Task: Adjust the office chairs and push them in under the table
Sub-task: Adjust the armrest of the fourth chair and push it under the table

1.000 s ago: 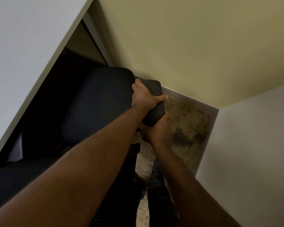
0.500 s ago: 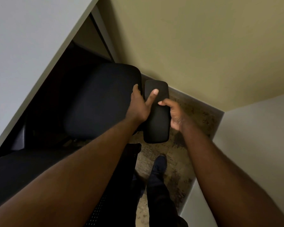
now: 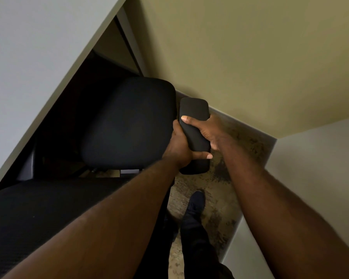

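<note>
The scene is being lit dimly and softly, with no hard glare being thrown anywhere. The bench (image 3: 38, 57) top is being rendered as a flat pale grey, while the space beneath it is being swallowed in deep shadow. The seat (image 3: 129, 123) and armrest (image 3: 193, 109) are being reduced to near-black shapes with little texture. The wall (image 3: 250, 57) is being shaded unevenly, darker toward the corner. Straight edges are being bent and tilted by the wide-angle lens, and the forearms are being stretched toward the lower corners. The carpet (image 3: 226, 178) pattern is being smeared slightly, and fine detail is being softened throughout.
</note>
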The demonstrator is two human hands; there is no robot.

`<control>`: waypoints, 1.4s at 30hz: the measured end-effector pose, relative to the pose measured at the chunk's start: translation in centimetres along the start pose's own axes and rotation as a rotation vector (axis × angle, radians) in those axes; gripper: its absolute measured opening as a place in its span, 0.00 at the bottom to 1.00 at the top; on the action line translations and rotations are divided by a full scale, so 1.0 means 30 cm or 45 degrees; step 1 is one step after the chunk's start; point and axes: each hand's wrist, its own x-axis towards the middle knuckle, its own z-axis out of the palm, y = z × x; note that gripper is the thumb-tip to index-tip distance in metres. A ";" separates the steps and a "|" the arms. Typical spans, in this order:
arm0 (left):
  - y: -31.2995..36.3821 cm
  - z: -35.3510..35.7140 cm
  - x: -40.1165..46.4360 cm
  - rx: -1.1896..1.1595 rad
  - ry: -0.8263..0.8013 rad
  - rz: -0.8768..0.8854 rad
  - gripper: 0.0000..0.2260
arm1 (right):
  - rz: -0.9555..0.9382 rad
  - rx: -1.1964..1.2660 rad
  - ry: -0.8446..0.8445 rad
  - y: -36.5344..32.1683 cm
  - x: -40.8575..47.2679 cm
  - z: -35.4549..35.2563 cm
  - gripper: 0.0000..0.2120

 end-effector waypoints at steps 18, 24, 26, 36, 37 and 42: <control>-0.215 0.104 0.134 0.035 -0.137 -0.352 0.64 | 0.023 -0.002 0.139 0.243 0.145 0.047 0.24; -0.226 0.114 0.160 0.035 -0.105 -0.325 0.64 | -0.009 -0.028 0.152 0.243 0.171 0.040 0.23; -0.214 0.107 0.155 0.122 -0.109 -0.308 0.64 | -0.008 -0.063 0.147 0.241 0.167 0.037 0.24; -0.088 -0.189 0.013 0.607 -0.293 -0.291 0.56 | -0.414 -0.568 0.128 0.091 -0.031 0.017 0.42; -0.062 -0.233 -0.017 0.656 -0.311 -0.256 0.54 | -0.498 -0.644 0.123 0.055 -0.069 0.014 0.41; 0.054 -0.448 -0.210 0.768 -0.242 -0.095 0.44 | -0.856 -0.963 0.056 -0.138 -0.298 0.028 0.38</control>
